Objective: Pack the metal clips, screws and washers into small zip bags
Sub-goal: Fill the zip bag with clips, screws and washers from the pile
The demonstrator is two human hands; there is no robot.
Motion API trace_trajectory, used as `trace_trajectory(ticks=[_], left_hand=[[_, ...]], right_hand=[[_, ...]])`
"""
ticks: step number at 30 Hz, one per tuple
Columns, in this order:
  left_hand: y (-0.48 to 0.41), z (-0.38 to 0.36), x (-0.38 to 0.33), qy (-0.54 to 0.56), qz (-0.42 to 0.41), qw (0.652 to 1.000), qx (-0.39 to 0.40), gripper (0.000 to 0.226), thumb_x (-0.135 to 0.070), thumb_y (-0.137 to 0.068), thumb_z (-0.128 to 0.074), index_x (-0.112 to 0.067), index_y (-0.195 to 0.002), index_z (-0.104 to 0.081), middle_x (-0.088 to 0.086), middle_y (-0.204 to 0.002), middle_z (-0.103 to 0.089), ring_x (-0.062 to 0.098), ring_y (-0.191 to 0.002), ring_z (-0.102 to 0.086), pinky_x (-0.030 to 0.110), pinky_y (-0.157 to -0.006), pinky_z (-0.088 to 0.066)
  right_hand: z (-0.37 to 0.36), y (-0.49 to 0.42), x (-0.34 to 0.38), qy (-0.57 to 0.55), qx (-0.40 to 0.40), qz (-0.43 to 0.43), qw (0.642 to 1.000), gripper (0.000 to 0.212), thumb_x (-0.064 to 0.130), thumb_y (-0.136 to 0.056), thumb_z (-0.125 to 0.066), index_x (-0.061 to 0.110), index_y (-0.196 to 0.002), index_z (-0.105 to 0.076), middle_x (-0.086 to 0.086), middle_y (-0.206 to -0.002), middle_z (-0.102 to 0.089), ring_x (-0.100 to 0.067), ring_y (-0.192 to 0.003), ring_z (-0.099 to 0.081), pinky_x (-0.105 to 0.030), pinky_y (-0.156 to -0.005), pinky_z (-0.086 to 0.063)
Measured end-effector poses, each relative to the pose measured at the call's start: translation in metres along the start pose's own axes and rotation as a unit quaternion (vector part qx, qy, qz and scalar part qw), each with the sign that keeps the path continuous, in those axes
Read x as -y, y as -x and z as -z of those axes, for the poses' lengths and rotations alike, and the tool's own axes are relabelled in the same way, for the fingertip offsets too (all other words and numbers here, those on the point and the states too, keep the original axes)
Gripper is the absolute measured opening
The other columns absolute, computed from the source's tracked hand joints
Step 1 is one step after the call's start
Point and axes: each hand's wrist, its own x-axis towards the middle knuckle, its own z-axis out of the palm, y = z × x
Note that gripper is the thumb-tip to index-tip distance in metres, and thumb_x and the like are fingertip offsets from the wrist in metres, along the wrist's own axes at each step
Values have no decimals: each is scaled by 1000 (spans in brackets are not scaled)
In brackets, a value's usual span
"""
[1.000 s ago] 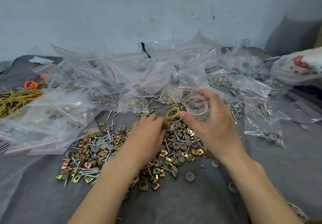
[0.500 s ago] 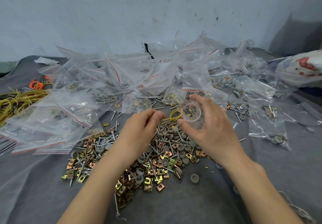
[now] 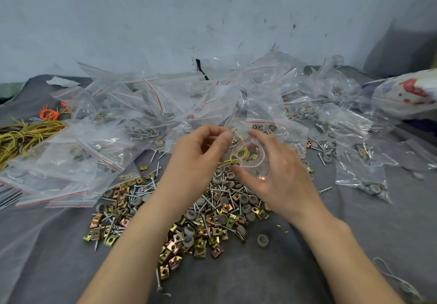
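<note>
**Hand and Bag Status During Filling**

Right hand (image 3: 279, 176): curled round a small clear plastic zip bag (image 3: 251, 159), gripping it with the mouth held open in a ring. Positioned just above the far edge of the loose pile of brass-coloured square clips, silver screws and grey round washers (image 3: 212, 211). Visible inside the bag: a grey washer and a brass clip.

Left hand (image 3: 201, 155): curled, with thumb and forefinger tips pressed together just beside the bag mouth, above the same far edge of the pile. Contents of the pinch: cannot tell.

Behind the pile: heap of filled clear zip bags with red seal lines (image 3: 165, 105).

Compared with one second earlier: Left hand lifted off the pile and brought up to the bag mouth. Right hand grip unchanged.
</note>
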Motion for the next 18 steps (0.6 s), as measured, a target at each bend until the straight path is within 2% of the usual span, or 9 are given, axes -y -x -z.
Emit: trace_trajectory(ticks=[4,8,12,15,18], left_hand=[[3,-5,-2,-81,-56,994,42,17,-23,-95,-63,-38,-103,-67,-22,-80,-64,-4,-71,-60,10,-63,-44],[3,-9,-1,-137,-57,988,43,25,-26,-94,-64,-44,-111,-61,-20,-89,-67,-3,-78,-62,8,-65,-43],[1,-13,-2,-122,-52,990,55,32,-22,-94,-64,-43,-118,-57,-17,-96,-72,-1,-86,-67,13,-72,-50],[0,-12,-5,-58,-36,995,75,34,-13,-96,-60,-38,-120,-57,-13,-103,-73,4,-92,-70,22,-81,-56],[-3,-4,-7,-30,-39,998,47,29,-13,-98,-57,-33,-119,-60,-11,-103,-73,5,-87,-71,16,-75,-53]], right_hand=[[1,-1,-1,5,24,-2,1000,75,52,-84,-65,19,-147,-44,3,-128,-63,-21,-121,-57,-43,-106,-41],[1,1,-4,5,31,-12,999,75,40,-83,-74,20,-149,-44,3,-132,-62,-21,-125,-56,-47,-108,-41],[2,1,-6,-3,23,-14,1000,72,45,-83,-70,18,-146,-47,2,-131,-63,-20,-124,-57,-45,-107,-42],[4,1,-6,-5,24,-23,999,74,55,-83,-59,18,-146,-47,3,-132,-63,-18,-125,-56,-42,-108,-42],[7,1,-8,-5,26,-29,999,75,58,-82,-54,20,-147,-46,5,-131,-63,-17,-124,-56,-44,-108,-42]])
